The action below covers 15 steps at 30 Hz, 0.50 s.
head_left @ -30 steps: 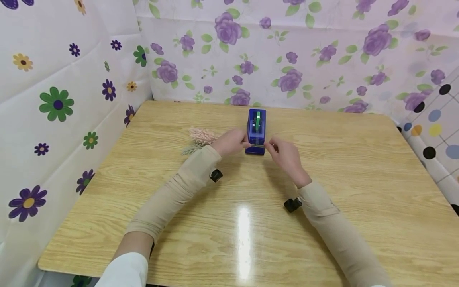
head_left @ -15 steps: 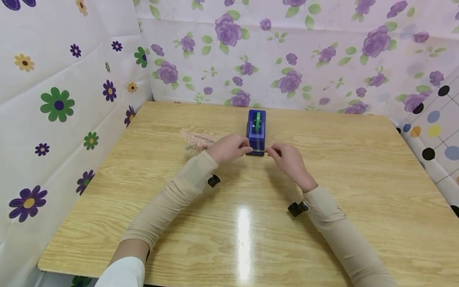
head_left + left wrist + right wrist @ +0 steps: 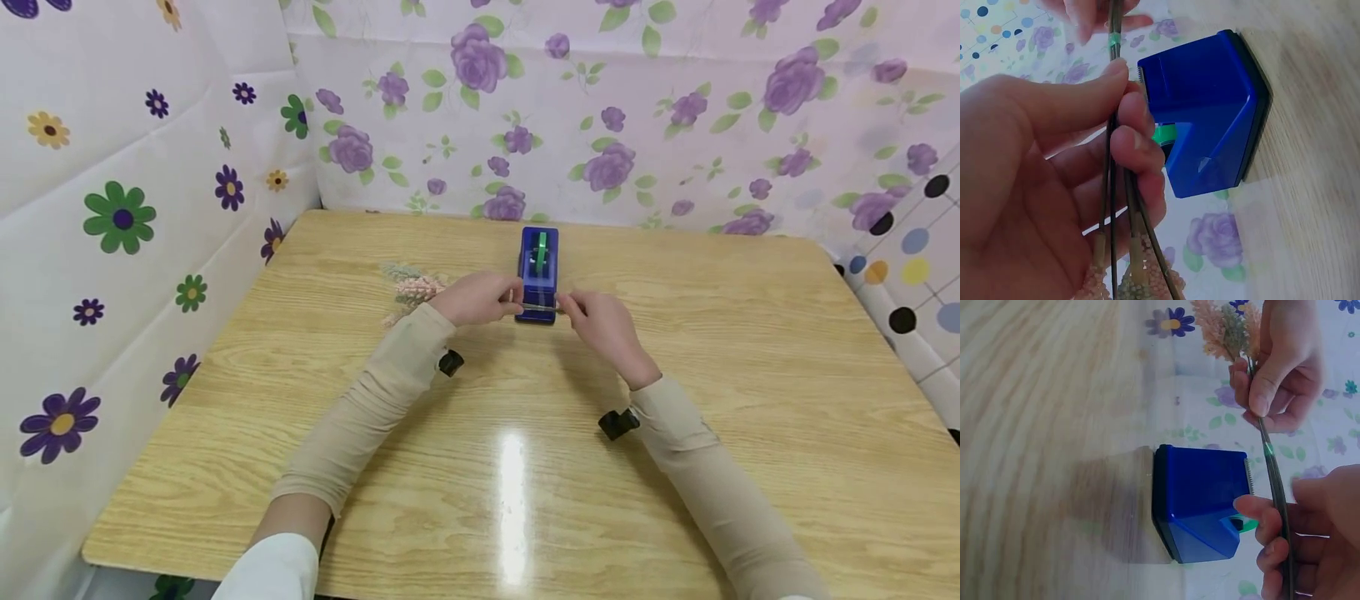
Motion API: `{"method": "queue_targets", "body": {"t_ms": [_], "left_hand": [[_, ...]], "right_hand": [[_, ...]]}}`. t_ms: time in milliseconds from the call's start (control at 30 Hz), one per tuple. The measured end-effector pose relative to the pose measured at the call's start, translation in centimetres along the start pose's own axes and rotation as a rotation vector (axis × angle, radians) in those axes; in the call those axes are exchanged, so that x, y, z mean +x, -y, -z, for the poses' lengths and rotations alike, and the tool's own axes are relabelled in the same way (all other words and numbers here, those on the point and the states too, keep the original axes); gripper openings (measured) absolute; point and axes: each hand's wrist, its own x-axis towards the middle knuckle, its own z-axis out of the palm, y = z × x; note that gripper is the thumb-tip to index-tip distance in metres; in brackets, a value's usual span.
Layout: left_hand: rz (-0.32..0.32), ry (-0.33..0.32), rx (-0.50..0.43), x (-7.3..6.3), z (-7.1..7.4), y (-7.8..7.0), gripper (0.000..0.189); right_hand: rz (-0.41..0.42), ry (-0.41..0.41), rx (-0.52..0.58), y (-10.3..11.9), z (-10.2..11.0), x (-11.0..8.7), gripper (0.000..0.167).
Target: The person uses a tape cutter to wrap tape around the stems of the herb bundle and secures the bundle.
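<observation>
A small bunch of artificial flowers (image 3: 417, 289), pink and grey-green, lies crosswise in front of me, heads to the left. My left hand (image 3: 480, 300) pinches the thin dark stems (image 3: 1114, 181) just below the heads, thumb against fingertips. Farther along, my right hand (image 3: 603, 329) holds the lower stems (image 3: 1277, 487) in its curled fingers. Between the hands, a shiny greenish band (image 3: 1268, 449), which looks like tape, circles the stems. A blue tape dispenser (image 3: 538, 292) with a green roll (image 3: 541, 254) stands right behind the stems, its toothed edge (image 3: 1249, 475) close to them.
The wood-grain table (image 3: 510, 400) extends around both arms. Behind it hangs a purple-flowered cloth (image 3: 480, 125), and another flower-printed cloth (image 3: 150, 292) covers the left side. Each wrist wears a small black camera (image 3: 618, 424).
The bunch has turned about its stems: the grey-green head, earlier at the near side, now shows at the far side. Both hands shifted slightly toward me, then back. The dispenser stays put.
</observation>
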Motion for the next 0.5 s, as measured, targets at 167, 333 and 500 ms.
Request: {"method": "queue_targets", "body": {"t_ms": [167,333,500], "left_hand": [[0.022,0.001,-0.027,0.21,0.1,0.0,0.03],[0.027,-0.002,-0.041,0.16,0.1,-0.04,0.031],[0.044,-0.019,-0.024,0.22,0.14,-0.06,0.024]], "right_hand": [[-0.005,0.015,-0.003,-0.07,0.03,0.45,0.037],[0.002,0.015,0.0,-0.26,-0.04,0.5,0.033],[0.022,0.002,-0.006,-0.36,-0.12,0.56,0.028]]}}
